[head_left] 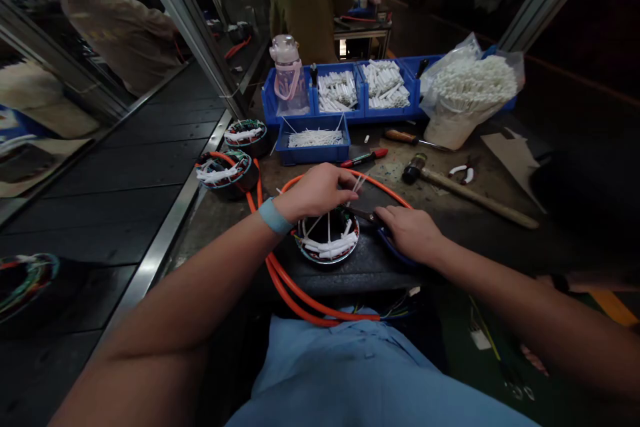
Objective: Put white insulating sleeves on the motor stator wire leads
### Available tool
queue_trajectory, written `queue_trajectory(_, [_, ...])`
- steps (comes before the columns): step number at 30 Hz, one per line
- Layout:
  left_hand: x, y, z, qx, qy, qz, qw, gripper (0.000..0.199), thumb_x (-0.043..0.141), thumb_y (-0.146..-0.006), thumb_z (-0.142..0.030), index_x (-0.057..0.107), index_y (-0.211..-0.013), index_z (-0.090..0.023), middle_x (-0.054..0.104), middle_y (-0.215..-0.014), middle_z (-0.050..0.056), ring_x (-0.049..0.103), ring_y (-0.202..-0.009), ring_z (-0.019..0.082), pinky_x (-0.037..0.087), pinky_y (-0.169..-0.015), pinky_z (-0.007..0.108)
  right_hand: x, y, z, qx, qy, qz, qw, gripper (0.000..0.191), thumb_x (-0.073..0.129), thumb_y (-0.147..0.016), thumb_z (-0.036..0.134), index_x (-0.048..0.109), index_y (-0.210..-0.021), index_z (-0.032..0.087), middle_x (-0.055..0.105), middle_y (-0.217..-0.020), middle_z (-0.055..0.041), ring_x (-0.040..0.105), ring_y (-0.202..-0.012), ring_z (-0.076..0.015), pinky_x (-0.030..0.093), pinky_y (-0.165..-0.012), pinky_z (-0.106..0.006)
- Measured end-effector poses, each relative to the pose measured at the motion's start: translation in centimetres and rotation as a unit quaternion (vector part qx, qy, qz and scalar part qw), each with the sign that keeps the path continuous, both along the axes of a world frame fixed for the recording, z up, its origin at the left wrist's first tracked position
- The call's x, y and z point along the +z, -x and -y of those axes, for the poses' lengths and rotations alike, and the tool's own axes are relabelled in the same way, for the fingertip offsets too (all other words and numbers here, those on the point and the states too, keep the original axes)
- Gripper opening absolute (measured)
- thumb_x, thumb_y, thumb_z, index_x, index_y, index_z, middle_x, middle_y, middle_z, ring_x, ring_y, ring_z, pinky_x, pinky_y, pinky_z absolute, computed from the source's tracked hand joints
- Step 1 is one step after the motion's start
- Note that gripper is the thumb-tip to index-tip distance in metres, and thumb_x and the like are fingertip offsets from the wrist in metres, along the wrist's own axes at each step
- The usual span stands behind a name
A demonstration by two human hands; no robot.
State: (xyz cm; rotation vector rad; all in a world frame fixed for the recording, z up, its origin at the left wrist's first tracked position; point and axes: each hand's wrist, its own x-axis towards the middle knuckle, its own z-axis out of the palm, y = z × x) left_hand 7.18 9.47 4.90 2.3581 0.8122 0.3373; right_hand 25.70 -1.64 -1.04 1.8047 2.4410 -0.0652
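Note:
Between my hands on the bench stands a round motor stator (330, 252) with white sleeves and white ties around its coil ends. My left hand (323, 188) is above its far rim, fingers pinched on thin white cable ties (358, 184) whose ends stick up past the fingertips. My right hand (411, 232) is closed around scissors (393, 247) with dark blue handles. Their dark blades point left, at the ties just under my left fingers; whether they touch is hard to see. A thick orange cable (287, 290) loops around the stator and down to my lap.
Two more stators (226, 170) sit at the left, beside a dark conveyor (145, 163). A blue tray (315, 153) of white ties stands behind my hands, with blue bins (340, 113) beyond. A mallet (470, 195), screwdriver (400, 137) and pliers (465, 170) lie right. Other people work nearby.

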Motion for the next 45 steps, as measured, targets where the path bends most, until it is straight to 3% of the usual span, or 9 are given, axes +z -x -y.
queue_trajectory(3, [-0.2, 1.0, 0.7, 0.021, -0.031, 0.054, 0.998, 0.009, 0.064, -0.075, -0.023, 0.071, -0.073, -0.018, 0.070, -0.079, 0.001, 0.062, -0.080, 0.016, 0.046, -0.077, 0.027, -1.0, -0.2, 0.1, -0.003, -0.016, -0.012, 1.000, 0.029, 0.037, -0.088, 0.021, 0.054, -0.111, 0.015, 0.065, -0.098, -0.0100, 0.061, -0.086, -0.0206, 0.038, -0.065, -0.026])
queue_trajectory(9, [1.0, 6.8, 1.5, 0.312, -0.106, 0.220, 0.918, 0.030, 0.060, -0.078, -0.031, 0.065, -0.104, -0.017, 0.068, -0.088, 0.002, 0.060, -0.078, 0.014, 0.048, -0.077, 0.028, 0.9, -1.0, -0.7, -0.012, -0.015, 0.005, 1.000, 0.029, 0.037, -0.089, 0.023, 0.051, -0.114, 0.019, 0.064, -0.100, -0.0094, 0.060, -0.086, -0.0203, 0.037, -0.062, -0.026])
queue_trajectory(12, [1.1, 8.4, 0.3, 0.221, 0.018, 0.117, 0.968, 0.051, 0.066, -0.071, -0.029, 0.057, -0.118, -0.013, 0.066, -0.075, 0.001, 0.058, -0.066, 0.013, 0.048, -0.066, 0.026, 3.1, 0.3, -2.8, 0.053, -0.018, 0.039, 0.998, 0.027, 0.037, -0.089, 0.020, 0.052, -0.111, 0.018, 0.063, -0.096, -0.0104, 0.059, -0.084, -0.0206, 0.035, -0.060, -0.026])
queue_trajectory(16, [1.0, 8.1, -0.5, 0.066, 0.094, 0.031, 0.993, 0.028, 0.063, -0.072, -0.029, 0.070, -0.095, -0.015, 0.069, -0.080, 0.003, 0.061, -0.070, 0.015, 0.048, -0.065, 0.025, 4.7, 2.8, -5.6, 0.146, -0.016, 0.065, 0.987, 0.024, 0.036, -0.088, 0.018, 0.054, -0.104, 0.017, 0.063, -0.092, -0.0110, 0.059, -0.078, -0.0204, 0.033, -0.058, -0.026])
queue_trajectory(27, [-0.7, 8.7, 0.5, 0.125, -0.017, 0.096, 0.987, 0.017, 0.055, -0.081, -0.025, 0.070, -0.085, -0.017, 0.069, -0.087, 0.003, 0.062, -0.083, 0.016, 0.047, -0.077, 0.027, 4.3, 3.4, -6.1, 0.156, 0.020, 0.071, 0.985, 0.024, 0.041, -0.086, 0.023, 0.054, -0.105, 0.018, 0.064, -0.090, -0.0094, 0.061, -0.075, -0.0194, 0.031, -0.054, -0.024])
queue_trajectory(32, [-0.4, 8.1, 0.5, 0.089, -0.040, 0.080, 0.992, 0.015, 0.056, -0.080, -0.023, 0.070, -0.085, -0.018, 0.068, -0.086, 0.002, 0.062, -0.081, 0.015, 0.046, -0.075, 0.025, 4.2, 3.5, -6.2, 0.159, 0.020, 0.081, 0.984, 0.021, 0.039, -0.087, 0.021, 0.055, -0.100, 0.017, 0.065, -0.087, -0.0083, 0.061, -0.074, -0.0195, 0.029, -0.053, -0.025])
queue_trajectory(38, [0.3, 9.2, 1.2, 0.212, 0.026, 0.177, 0.961, 0.023, 0.054, -0.082, -0.030, 0.065, -0.093, -0.013, 0.068, -0.076, 0.003, 0.061, -0.065, 0.013, 0.048, -0.064, 0.024, 4.2, 2.1, -5.4, 0.167, 0.003, 0.099, 0.981, 0.023, 0.040, -0.087, 0.020, 0.055, -0.103, 0.017, 0.065, -0.085, -0.0087, 0.060, -0.071, -0.0189, 0.029, -0.054, -0.025])
queue_trajectory(42, [1.3, 9.9, 1.7, 0.063, 0.133, 0.071, 0.987, 0.031, 0.060, -0.075, -0.029, 0.065, -0.103, -0.016, 0.067, -0.070, -0.001, 0.060, -0.059, 0.012, 0.048, -0.058, 0.022, 4.6, 2.4, -5.2, 0.194, -0.032, 0.094, 0.976, 0.025, 0.040, -0.087, 0.018, 0.054, -0.108, 0.018, 0.064, -0.088, -0.0091, 0.058, -0.075, -0.0195, 0.031, -0.058, -0.025])
queue_trajectory(45, [1.5, 9.6, 1.6, 0.035, 0.125, 0.033, 0.991, 0.024, 0.057, -0.078, -0.032, 0.069, -0.090, -0.015, 0.069, -0.076, 0.002, 0.062, -0.067, 0.014, 0.048, -0.064, 0.024, 4.7, 3.6, -5.6, 0.216, -0.032, 0.097, 0.971, 0.022, 0.038, -0.088, 0.017, 0.055, -0.101, 0.016, 0.063, -0.086, -0.0100, 0.058, -0.071, -0.0186, 0.031, -0.057, -0.026])
